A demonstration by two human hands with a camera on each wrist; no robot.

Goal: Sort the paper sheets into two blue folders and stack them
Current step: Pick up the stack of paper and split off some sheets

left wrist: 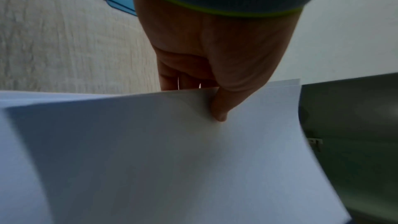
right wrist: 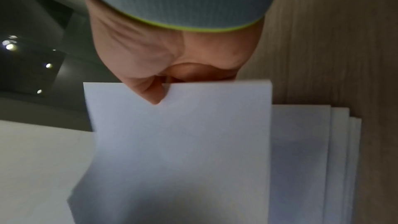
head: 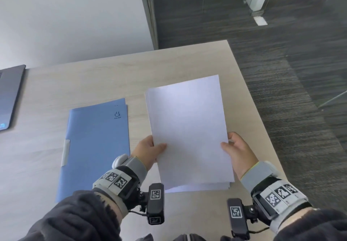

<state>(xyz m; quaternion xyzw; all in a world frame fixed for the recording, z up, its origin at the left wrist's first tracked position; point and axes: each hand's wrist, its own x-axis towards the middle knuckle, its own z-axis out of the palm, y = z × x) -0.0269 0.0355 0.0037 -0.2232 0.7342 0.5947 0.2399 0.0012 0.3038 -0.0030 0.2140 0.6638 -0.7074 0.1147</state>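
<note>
Paper sheets (head: 189,126) lifted off the remaining stack (right wrist: 340,151), left hand (head: 150,149) and right hand (head: 239,153) pinching opposite edges; blue folders (head: 95,147) lie closed, stacked alongside.

Both hands (head: 150,149) (head: 237,151) pinching, thumbs uppermost

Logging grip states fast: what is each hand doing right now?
Left hand: pinching the left edge of the lifted paper sheets, thumb on top.
Right hand: pinching the right edge of the same sheets, thumb on top.
</note>
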